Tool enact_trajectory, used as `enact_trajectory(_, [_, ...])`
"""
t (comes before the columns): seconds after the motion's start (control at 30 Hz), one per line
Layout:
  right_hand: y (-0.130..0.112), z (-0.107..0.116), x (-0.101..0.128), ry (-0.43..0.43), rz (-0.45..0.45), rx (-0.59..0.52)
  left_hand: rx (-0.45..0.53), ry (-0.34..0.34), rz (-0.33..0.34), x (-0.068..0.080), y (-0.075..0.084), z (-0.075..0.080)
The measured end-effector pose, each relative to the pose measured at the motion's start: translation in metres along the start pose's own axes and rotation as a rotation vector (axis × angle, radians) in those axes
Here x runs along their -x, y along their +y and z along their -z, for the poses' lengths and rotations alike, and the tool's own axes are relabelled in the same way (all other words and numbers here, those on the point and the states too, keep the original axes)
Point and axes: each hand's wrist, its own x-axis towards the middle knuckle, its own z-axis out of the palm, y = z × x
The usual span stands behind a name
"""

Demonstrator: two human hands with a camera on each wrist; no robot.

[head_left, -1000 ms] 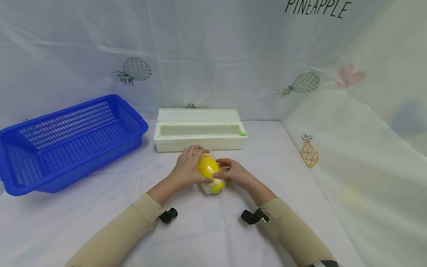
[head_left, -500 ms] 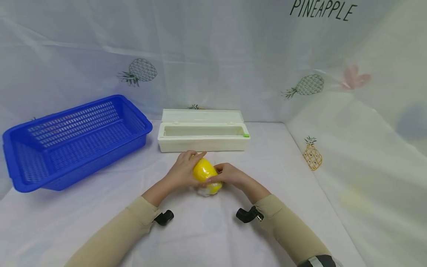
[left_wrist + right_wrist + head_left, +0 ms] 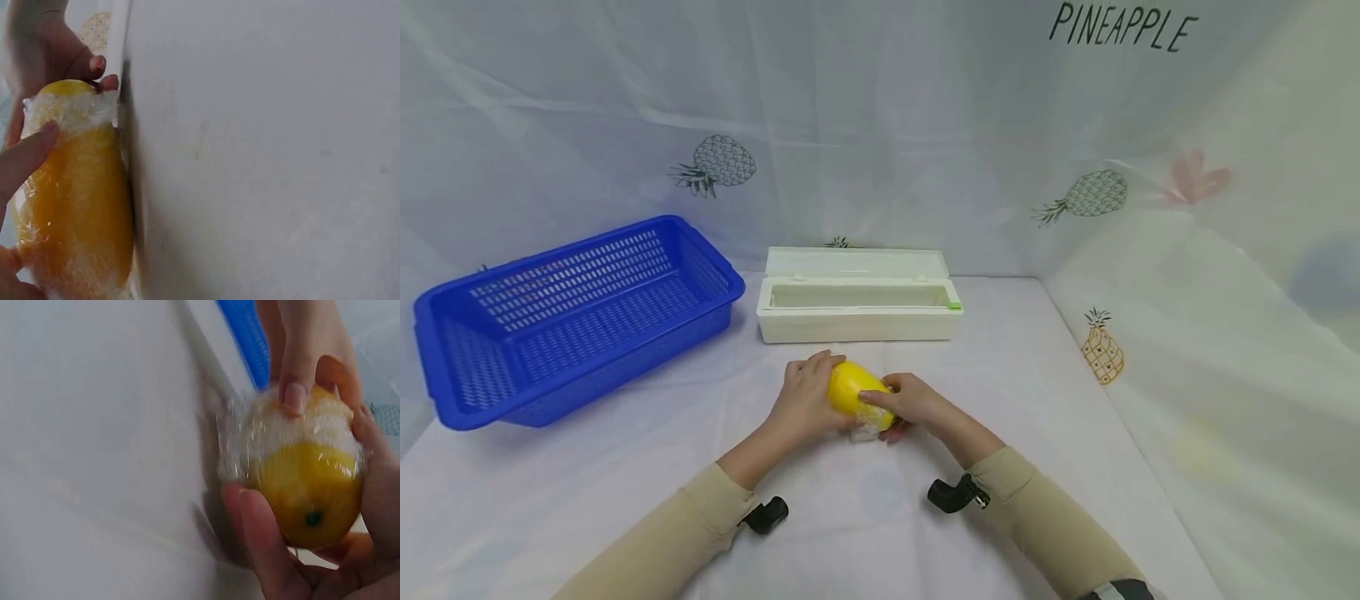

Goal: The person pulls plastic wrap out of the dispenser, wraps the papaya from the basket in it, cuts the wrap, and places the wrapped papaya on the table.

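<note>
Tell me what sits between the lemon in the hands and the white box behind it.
Nothing: the head view shows only bare white tablecloth between the wrapped lemon and the open white box.

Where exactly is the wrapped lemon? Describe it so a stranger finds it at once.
Start at the long white box standing open at the back of the white table. Just in front of it, the left hand and right hand hold the lemon: the only yellow thing there, partly wrapped in crinkled clear film.
</note>
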Motion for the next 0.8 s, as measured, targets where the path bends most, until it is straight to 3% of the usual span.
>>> enact_trajectory(0.07, [0.000, -0.002, 0.000, 0.031, -0.009, -0.055, 0.045, -0.008, 0.017, 0.001, -0.001, 0.002])
enact_trajectory(0.17, [0.001, -0.005, 0.000, 0.106, 0.001, -0.096, 0.179, -0.006, 0.095, 0.001, -0.003, 0.007])
enact_trajectory(0.3, [-0.001, -0.007, -0.003, 0.194, 0.037, -0.155, 0.402, 0.063, 0.188, -0.001, -0.008, 0.014])
enact_trajectory(0.4, [-0.002, -0.006, -0.004, 0.238, 0.082, -0.203, 0.520, 0.131, 0.207, -0.004, -0.011, 0.017])
enact_trajectory(0.5, [-0.002, -0.003, -0.003, 0.281, 0.129, -0.225, 0.580, 0.155, 0.216, -0.008, -0.014, 0.020])
enact_trajectory(0.67, [0.000, 0.007, -0.005, 0.319, 0.164, -0.316, 0.668, 0.094, 0.235, -0.016, -0.021, 0.024])
enact_trajectory(0.8, [0.006, 0.013, -0.009, 0.312, 0.206, -0.358, 0.741, -0.009, 0.166, -0.020, -0.028, 0.023])
